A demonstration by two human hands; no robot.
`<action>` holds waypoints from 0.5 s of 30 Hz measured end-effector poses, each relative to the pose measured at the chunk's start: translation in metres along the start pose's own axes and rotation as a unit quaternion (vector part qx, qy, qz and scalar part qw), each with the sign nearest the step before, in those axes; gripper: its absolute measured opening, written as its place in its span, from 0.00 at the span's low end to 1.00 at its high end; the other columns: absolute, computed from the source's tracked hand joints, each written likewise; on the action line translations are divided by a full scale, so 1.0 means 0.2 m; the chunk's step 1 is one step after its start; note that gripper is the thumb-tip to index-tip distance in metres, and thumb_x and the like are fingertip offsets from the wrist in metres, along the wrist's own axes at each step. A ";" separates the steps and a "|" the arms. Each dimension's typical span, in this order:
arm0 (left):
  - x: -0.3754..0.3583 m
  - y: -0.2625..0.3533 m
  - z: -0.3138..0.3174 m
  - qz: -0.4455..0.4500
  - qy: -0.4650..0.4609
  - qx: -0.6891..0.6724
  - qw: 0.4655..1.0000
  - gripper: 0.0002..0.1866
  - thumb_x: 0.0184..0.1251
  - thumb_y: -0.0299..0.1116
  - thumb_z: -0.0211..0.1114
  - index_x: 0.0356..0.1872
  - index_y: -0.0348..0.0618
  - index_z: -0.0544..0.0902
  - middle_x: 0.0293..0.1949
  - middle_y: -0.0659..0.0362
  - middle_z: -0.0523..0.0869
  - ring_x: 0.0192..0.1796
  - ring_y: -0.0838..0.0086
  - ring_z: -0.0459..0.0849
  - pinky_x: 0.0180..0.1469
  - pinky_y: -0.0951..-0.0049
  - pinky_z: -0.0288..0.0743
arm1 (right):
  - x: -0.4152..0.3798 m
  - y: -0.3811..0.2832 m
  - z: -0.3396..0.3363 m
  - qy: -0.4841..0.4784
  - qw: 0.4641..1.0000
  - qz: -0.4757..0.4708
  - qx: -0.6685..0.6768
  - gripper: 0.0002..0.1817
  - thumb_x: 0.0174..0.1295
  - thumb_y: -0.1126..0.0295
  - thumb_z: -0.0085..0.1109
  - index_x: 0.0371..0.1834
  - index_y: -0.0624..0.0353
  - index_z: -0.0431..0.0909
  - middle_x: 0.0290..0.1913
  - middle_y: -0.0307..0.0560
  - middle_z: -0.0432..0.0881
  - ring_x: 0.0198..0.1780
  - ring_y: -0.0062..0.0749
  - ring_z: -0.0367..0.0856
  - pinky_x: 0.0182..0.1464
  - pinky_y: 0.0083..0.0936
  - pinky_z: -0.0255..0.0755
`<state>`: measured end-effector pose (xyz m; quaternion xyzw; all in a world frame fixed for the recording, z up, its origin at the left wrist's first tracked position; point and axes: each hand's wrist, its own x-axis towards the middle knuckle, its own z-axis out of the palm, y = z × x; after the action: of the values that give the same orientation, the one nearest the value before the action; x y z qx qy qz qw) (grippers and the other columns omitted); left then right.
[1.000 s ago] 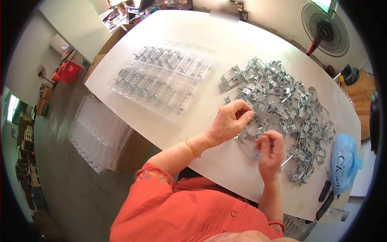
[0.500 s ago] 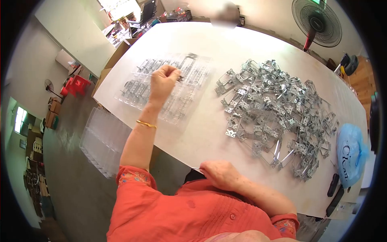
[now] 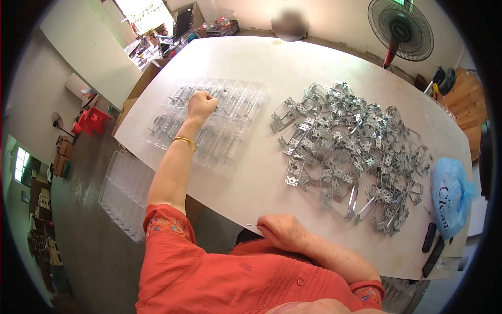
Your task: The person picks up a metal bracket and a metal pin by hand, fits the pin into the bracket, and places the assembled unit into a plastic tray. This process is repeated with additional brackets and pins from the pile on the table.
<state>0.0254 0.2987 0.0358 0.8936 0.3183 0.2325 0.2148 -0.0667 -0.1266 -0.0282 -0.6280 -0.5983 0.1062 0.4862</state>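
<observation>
Plastic tray (image 3: 230, 83) beneath left hand (image 3: 202, 105)

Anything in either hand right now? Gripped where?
Right hand: a thin metal piece, one end jutting from the fist, gripped part hidden. Left hand: curled over a clear tray; can't tell if it holds anything.

Right of our left hand (image 3: 202, 104) we have bare desk (image 3: 261, 167) to cross; beyond it, heaped metal brackets (image 3: 366, 138) block.
</observation>
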 end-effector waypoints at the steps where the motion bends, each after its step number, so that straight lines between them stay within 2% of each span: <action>1: 0.01 -0.01 0.01 0.010 -0.008 0.035 0.999 0.10 0.57 0.36 0.69 0.27 0.38 0.89 0.20 0.55 0.88 0.23 0.74 0.86 0.31 0.73 0.80 | 0.00 0.00 0.00 -0.002 1.000 0.002 0.000 0.04 0.67 0.72 0.63 0.40 0.58 0.77 0.29 0.51 0.81 0.31 0.49 0.83 0.33 0.40 0.78; 5: 0.04 0.02 0.02 -0.008 -0.033 0.053 0.998 0.10 0.58 0.35 0.67 0.27 0.38 0.89 0.18 0.55 0.87 0.20 0.72 0.86 0.29 0.71 0.82 | 0.00 0.00 0.00 0.000 1.000 -0.001 0.002 0.05 0.67 0.73 0.63 0.40 0.58 0.76 0.29 0.50 0.81 0.30 0.49 0.83 0.32 0.40 0.78; 7: 0.05 0.02 0.03 -0.039 -0.032 0.033 0.998 0.12 0.49 0.37 0.66 0.25 0.37 0.90 0.29 0.40 0.89 0.36 0.50 0.91 0.48 0.58 0.84 | 0.00 0.01 0.00 -0.001 1.000 -0.001 0.002 0.05 0.67 0.72 0.63 0.40 0.58 0.76 0.29 0.50 0.81 0.30 0.49 0.83 0.32 0.40 0.78; 11: 0.08 0.03 0.04 -0.030 -0.019 0.055 0.998 0.12 0.49 0.34 0.64 0.25 0.35 0.90 0.28 0.39 0.89 0.38 0.49 0.92 0.49 0.56 0.84 | 0.00 0.01 0.00 0.004 1.000 -0.007 0.007 0.05 0.68 0.72 0.63 0.40 0.57 0.76 0.29 0.50 0.81 0.30 0.48 0.83 0.32 0.40 0.78; 13: 0.09 0.05 0.02 -0.055 -0.064 0.084 0.993 0.13 0.50 0.33 0.63 0.30 0.34 0.90 0.32 0.36 0.90 0.44 0.47 0.92 0.53 0.55 0.84 | -0.01 0.01 0.00 0.003 1.000 -0.005 0.005 0.05 0.68 0.72 0.63 0.40 0.57 0.76 0.29 0.50 0.81 0.30 0.48 0.83 0.32 0.40 0.78; 15: 0.10 0.04 0.06 -0.055 -0.061 0.103 0.991 0.14 0.51 0.33 0.63 0.32 0.33 0.91 0.36 0.35 0.90 0.46 0.46 0.92 0.55 0.55 0.84 | -0.01 0.01 0.00 0.001 1.000 -0.004 0.004 0.05 0.68 0.72 0.63 0.40 0.57 0.76 0.29 0.50 0.81 0.30 0.48 0.83 0.32 0.40 0.78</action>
<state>0.0500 0.3039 0.0372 0.9046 0.3757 0.1311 0.1531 -0.0661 -0.1278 -0.0304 -0.6238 -0.5997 0.1064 0.4898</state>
